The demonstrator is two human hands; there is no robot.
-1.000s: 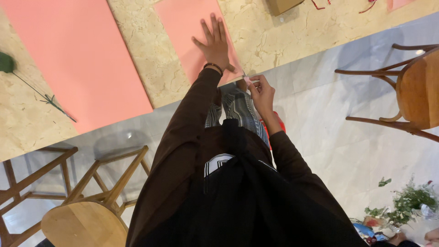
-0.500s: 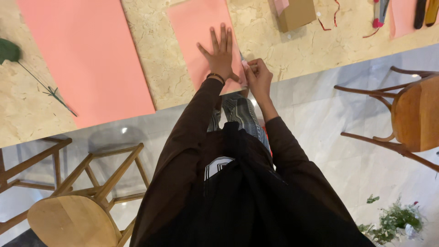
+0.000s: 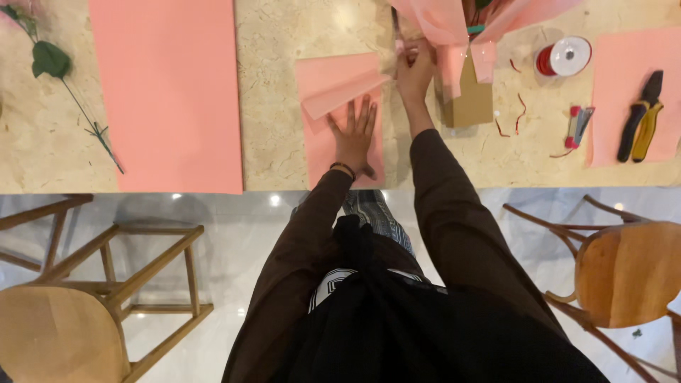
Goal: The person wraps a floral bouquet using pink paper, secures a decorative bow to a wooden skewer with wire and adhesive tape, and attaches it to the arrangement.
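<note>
The left hand (image 3: 352, 135) lies flat, fingers spread, holding down a small pink paper sheet (image 3: 333, 78) on the surface (image 3: 277, 106). The right hand (image 3: 413, 69), just beside the sheet's far corner, is closed around scissors (image 3: 396, 28) pointing away.

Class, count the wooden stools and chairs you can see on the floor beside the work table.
2: a wooden stool at lower left, a round-seated wooden chair at lower right. Others may be hidden.

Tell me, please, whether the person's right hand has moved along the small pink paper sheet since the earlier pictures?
Yes. The right hand has moved up the small pink paper sheet, from its near edge by the table's rim to its far corner.
</note>
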